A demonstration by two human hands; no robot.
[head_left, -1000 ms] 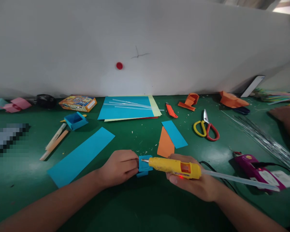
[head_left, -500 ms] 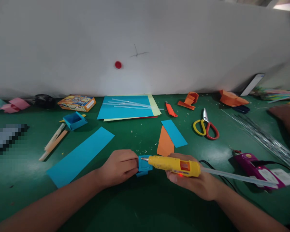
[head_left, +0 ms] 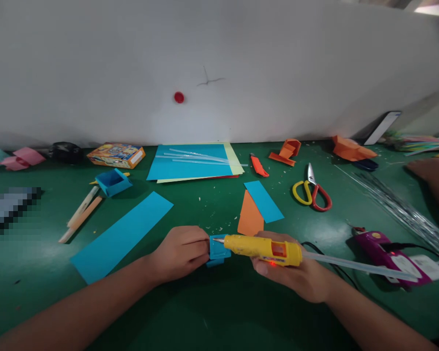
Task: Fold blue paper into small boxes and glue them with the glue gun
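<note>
Left hand (head_left: 185,253): forearm from eight o'clock, back upward, fingers curled, gripping a small blue paper piece (head_left: 220,249) at its nine-o'clock edge; piece lies six o'clock of view centre. Right hand (head_left: 296,278): forearm from four o'clock, clasping a yellow glue gun (head_left: 258,247), nozzle toward nine o'clock, over the piece; contact indeterminable.

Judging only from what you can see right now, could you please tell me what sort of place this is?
Probably a papercraft worktable, perhaps in a classroom or workshop: the right hand holds a yellow glue gun, and scissors and a long blue paper strip lie on the green tabletop.
</note>
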